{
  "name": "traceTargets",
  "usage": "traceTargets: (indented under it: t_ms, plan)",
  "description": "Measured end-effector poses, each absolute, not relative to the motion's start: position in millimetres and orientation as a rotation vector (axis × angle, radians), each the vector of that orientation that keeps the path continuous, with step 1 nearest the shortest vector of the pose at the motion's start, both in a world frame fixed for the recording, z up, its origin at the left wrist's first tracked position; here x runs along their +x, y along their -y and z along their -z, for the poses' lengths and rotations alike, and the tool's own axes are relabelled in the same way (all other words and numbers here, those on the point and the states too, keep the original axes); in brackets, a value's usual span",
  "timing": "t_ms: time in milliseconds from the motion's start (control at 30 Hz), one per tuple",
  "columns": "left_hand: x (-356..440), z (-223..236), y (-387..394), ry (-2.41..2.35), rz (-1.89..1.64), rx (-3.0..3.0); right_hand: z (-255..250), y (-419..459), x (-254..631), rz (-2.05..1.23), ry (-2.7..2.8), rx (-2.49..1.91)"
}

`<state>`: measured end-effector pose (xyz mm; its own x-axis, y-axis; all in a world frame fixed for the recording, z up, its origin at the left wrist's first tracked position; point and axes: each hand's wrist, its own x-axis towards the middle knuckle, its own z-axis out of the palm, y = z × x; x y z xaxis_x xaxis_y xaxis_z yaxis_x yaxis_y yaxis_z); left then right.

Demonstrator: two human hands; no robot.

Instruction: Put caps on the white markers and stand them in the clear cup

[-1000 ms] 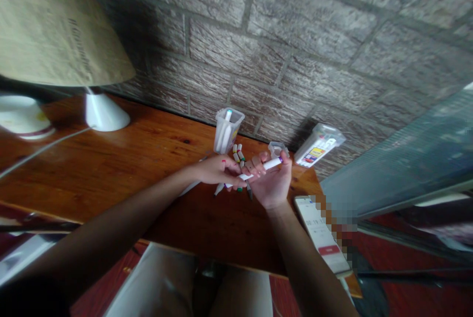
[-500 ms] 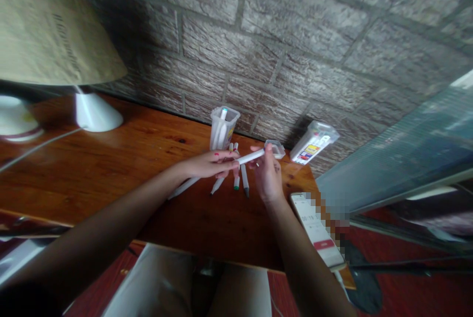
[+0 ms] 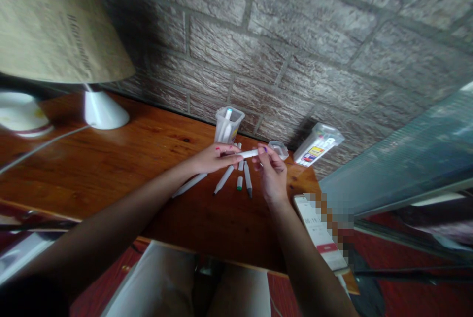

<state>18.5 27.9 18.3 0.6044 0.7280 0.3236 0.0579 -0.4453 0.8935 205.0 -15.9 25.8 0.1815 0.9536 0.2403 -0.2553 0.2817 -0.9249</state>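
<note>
Lampshade (image 3: 62, 26): cut off by top and left edges. White vessel (image 3: 22, 114): cut off at left. Held marker (image 3: 247, 154): left end hidden by the left hand (image 3: 212, 159). Phone (image 3: 315, 230): right side lost under pixelation. Marker case (image 3: 320, 142): print too small to read.

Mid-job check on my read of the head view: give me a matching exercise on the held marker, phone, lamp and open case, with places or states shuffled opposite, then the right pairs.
Things:
1. held marker
2. phone
3. lamp
4. open case

Places and states:
A. on a white cone-shaped base
B. has a teal-ended pen in it
C. between the left hand and right hand
D. lit up, by the right edge of the desk

Pairs: 1-C, 2-D, 3-A, 4-B
</note>
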Motion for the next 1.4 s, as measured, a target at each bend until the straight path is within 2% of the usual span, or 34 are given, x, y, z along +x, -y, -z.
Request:
traceTargets:
  t_ms: [800, 1200, 1400]
  plan:
    - [17.4, -13.7, -30.1, -0.629, -0.963, 1.803, -26.5, 16.4, 208.3, -1.057, 1.053, -0.905]
    - [18.9, -14.7, -26.7, -0.72, -1.063, 1.897, -30.6, 18.2, 204.8, -0.959, 1.132, -0.975]
    - [19.2, -12.7, -27.1, -0.686, -1.058, 1.895, -25.8, 18.0, 205.3, -1.041, 1.168, -0.974]
